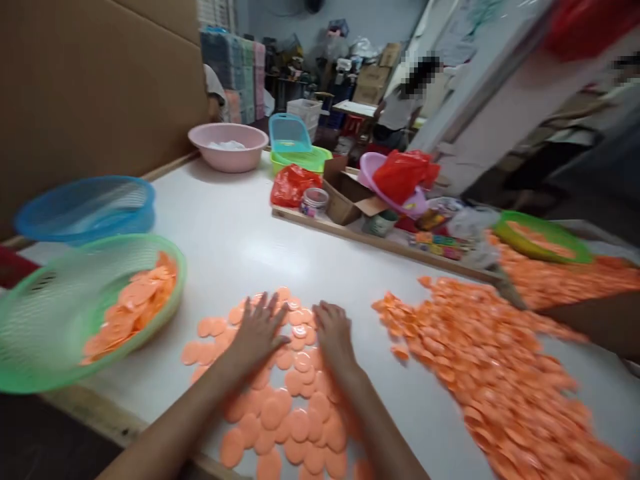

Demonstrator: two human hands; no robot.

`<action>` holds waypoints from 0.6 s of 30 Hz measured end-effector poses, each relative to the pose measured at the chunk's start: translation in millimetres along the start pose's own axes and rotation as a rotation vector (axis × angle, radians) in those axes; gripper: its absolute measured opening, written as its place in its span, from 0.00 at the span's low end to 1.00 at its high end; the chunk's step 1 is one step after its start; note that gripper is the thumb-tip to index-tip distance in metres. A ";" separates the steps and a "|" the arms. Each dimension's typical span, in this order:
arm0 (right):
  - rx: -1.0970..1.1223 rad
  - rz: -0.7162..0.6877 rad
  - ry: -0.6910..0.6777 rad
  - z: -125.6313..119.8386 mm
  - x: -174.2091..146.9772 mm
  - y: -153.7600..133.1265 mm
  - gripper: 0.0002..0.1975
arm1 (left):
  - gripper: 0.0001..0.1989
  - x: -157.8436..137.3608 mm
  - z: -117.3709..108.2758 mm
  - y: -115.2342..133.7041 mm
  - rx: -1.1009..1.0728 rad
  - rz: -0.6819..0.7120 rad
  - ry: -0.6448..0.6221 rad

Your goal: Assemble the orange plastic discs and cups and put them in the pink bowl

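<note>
Both palms down over the orange discs (300,425)! The left hand (260,327) spread its fingers wide on top of them, open, pinching nothing; the right hand (336,333) lay along their right side, fingers together, no grip that I could see. And the discs? Scattered and overlapping on the white bench (225,233), between the green mesh basket (45,320) and the big orange heap (480,347). Thin, glossy things: light, I judged, probably plastic with a little give, slick enough to skate over one another. Best taken by an exposed rim, I reckoned, or swept along under flat fingers.
</note>
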State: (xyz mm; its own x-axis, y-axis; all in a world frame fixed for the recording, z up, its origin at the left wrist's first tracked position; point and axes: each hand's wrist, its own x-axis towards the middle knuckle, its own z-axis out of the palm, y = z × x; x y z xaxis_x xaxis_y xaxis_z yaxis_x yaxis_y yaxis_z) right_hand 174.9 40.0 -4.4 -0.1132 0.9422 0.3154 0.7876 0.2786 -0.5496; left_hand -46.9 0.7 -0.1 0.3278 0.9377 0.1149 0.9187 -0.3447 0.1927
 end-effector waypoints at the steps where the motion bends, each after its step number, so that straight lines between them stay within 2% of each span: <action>1: 0.032 -0.014 -0.015 -1.2 -7.6 2.4 0.15 | 0.33 -6.3 3.8 -4.8 0.011 -0.006 0.003; 5: 0.158 0.098 0.018 -16.6 -28.8 7.7 0.17 | 0.30 -19.2 10.7 -10.5 0.036 -0.047 0.059; 7: 0.133 0.146 0.000 -25.7 -28.8 5.4 0.16 | 0.27 -11.0 10.6 2.3 0.007 0.049 0.066; 9: 0.094 0.135 -0.062 -31.7 -24.2 1.6 0.14 | 0.26 3.7 11.4 19.9 -0.037 0.180 0.040; 12: 0.097 0.155 -0.126 -33.2 -16.1 -2.0 0.09 | 0.24 24.0 15.2 36.6 -0.068 0.241 0.010; 16: 0.238 0.282 -0.124 -31.1 -15.3 -2.4 0.10 | 0.22 25.4 21.2 24.9 -0.045 0.207 0.036; 18: 0.323 0.303 -0.068 -43.1 -25.1 -5.2 0.15 | 0.23 15.4 22.4 13.2 -0.014 0.183 0.063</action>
State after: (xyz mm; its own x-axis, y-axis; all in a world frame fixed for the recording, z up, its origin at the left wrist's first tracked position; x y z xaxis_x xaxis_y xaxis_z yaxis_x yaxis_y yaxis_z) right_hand 199.8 6.8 23.8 0.0454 0.9973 0.0578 0.5631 0.0222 -0.8261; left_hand -24.8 11.6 -17.6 0.4744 0.8549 0.2100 0.8416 -0.5104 0.1769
